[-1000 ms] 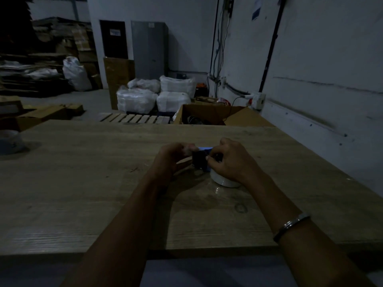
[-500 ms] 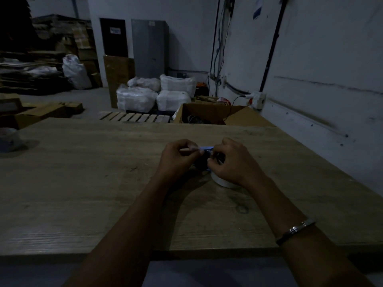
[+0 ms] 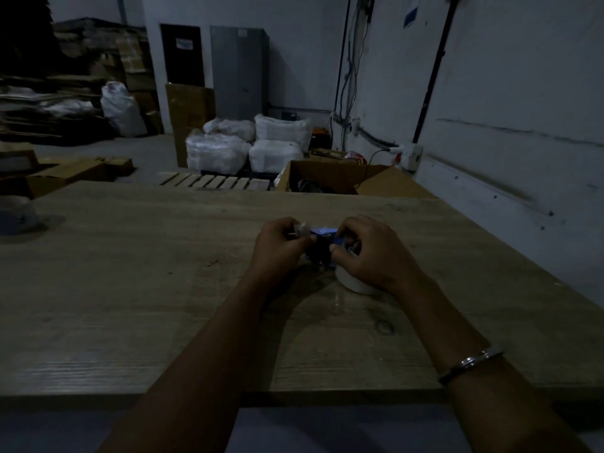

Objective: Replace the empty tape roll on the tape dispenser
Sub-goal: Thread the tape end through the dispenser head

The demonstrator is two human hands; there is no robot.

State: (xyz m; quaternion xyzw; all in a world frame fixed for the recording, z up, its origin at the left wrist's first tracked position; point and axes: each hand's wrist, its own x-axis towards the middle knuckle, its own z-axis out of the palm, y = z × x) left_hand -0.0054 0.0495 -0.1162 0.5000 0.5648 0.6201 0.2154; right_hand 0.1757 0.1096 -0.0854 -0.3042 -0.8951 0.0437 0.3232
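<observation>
both hands meet over the middle of the wooden tabletop [image 3: 130, 289]. the left hand [image 3: 277, 246] is curled closed, pinching a crumpled clear bit of tape [image 3: 300, 229] between thumb and fingertips. the right hand [image 3: 366, 253] is closed around the dispenser [image 3: 322, 243], a dark and blue thing mostly hidden between the two hands. under the right hand a white roll [image 3: 354, 284] shows, resting on the tabletop. a metal bracelet [image 3: 470, 361] sits on the right forearm. another roll [image 3: 16, 215] lies far off at the left edge. the light is dim, so finer detail is hard to tell.
</observation>
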